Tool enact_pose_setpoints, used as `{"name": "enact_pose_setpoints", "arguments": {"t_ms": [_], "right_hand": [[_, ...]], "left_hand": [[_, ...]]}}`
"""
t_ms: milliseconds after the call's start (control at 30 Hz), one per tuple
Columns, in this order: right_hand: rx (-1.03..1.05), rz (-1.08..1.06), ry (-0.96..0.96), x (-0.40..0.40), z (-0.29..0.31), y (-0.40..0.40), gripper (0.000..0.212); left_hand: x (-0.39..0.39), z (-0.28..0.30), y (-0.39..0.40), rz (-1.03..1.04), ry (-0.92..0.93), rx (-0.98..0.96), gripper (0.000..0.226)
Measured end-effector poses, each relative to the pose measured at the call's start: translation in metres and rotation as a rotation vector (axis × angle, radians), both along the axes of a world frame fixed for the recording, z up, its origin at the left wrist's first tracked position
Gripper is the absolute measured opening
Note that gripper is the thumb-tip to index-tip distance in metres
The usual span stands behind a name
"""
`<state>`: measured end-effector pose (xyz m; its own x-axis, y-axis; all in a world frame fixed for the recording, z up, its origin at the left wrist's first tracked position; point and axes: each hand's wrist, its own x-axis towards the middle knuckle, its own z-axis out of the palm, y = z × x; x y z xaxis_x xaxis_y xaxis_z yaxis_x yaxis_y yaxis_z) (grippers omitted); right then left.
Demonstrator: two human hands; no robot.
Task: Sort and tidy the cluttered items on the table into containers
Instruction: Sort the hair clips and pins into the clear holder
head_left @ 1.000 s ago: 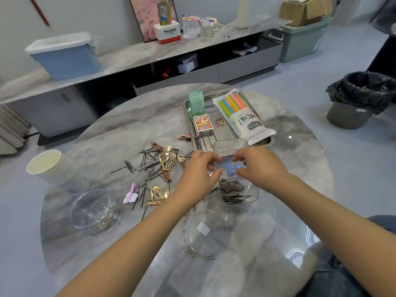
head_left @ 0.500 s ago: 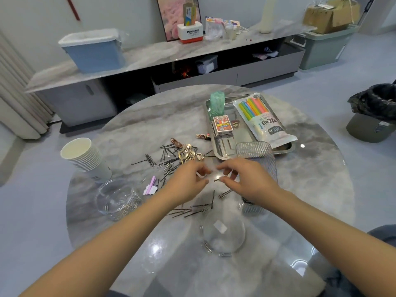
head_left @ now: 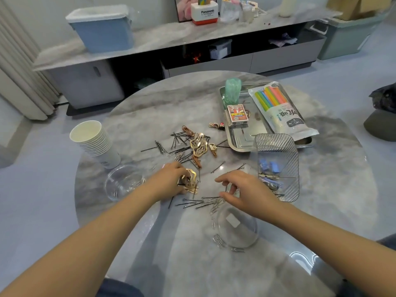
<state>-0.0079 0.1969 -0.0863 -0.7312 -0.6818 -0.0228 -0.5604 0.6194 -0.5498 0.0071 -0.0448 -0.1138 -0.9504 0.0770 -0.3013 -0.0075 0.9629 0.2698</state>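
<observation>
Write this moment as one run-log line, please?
left hand: grips gold hair clips | right hand: picking at paper clips | ribbed clear box: partly filled

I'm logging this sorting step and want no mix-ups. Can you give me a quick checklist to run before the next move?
1. Left hand grips the gold wavy clips: ok.
2. Right hand holds something: cannot tell; its fingers curl above the paper clips.
3. Ribbed clear box is within reach, beside the right hand: ok.
4. Glass bowl open, beside the left hand: ok.
5. Table sorted: not ok; the bobby pins lie loose.
</observation>
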Motion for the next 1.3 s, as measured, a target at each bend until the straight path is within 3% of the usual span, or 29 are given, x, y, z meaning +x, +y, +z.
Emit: {"name": "enact_pose_setpoints", "arguments": {"t_ms": [133, 300, 400, 500, 567, 633, 700, 800, 867, 1200, 1300], "right_hand": [[-0.019, -0.009, -0.007, -0.002, -0.001, 0.001, 0.034], [-0.037, -0.022, -0.011, -0.002, -0.004, 0.003, 0.033], [-0.104, -0.074, -0.043, -0.003, -0.005, 0.001, 0.039], [-0.203, -0.142, -0.196, -0.003, -0.002, -0.002, 0.052], [-0.276, -0.166, -0.294, -0.004, -0.002, -0.003, 0.041], [-0.338, -0.206, -0.338, -0.004, -0.002, -0.003, 0.013], [-0.349, -0.250, -0.349, -0.002, -0.001, -0.002, 0.007], [-0.281, -0.257, -0.332, -0.001, 0.000, -0.002, 0.009], [-0.272, -0.259, -0.346, 0.000, 0.000, -0.003, 0.010], [-0.284, -0.357, -0.420, 0.000, 0.004, -0.002, 0.007], [-0.292, -0.346, -0.424, 0.000, 0.005, -0.002, 0.034]], "left_hand": [[-0.004, 0.001, 0.008, -0.079, 0.036, -0.079, 0.029], [-0.004, 0.013, 0.011, -0.138, 0.134, -0.119, 0.024], [-0.003, 0.029, 0.013, -0.015, 0.302, 0.098, 0.016], [0.002, 0.050, 0.028, 0.106, 0.200, 0.487, 0.006], [0.006, 0.054, 0.040, 0.119, 0.074, 0.664, 0.010], [0.007, 0.050, 0.042, 0.116, -0.024, 0.738, 0.007], [0.006, 0.040, 0.037, 0.111, -0.033, 0.617, 0.008], [0.004, 0.023, 0.020, 0.033, 0.005, 0.130, 0.017], [0.007, 0.015, 0.014, -0.005, -0.037, -0.054, 0.023], [0.000, 0.035, 0.009, -0.014, 0.037, -0.043, 0.020], [0.000, 0.052, 0.014, 0.019, 0.104, 0.077, 0.019]]}}
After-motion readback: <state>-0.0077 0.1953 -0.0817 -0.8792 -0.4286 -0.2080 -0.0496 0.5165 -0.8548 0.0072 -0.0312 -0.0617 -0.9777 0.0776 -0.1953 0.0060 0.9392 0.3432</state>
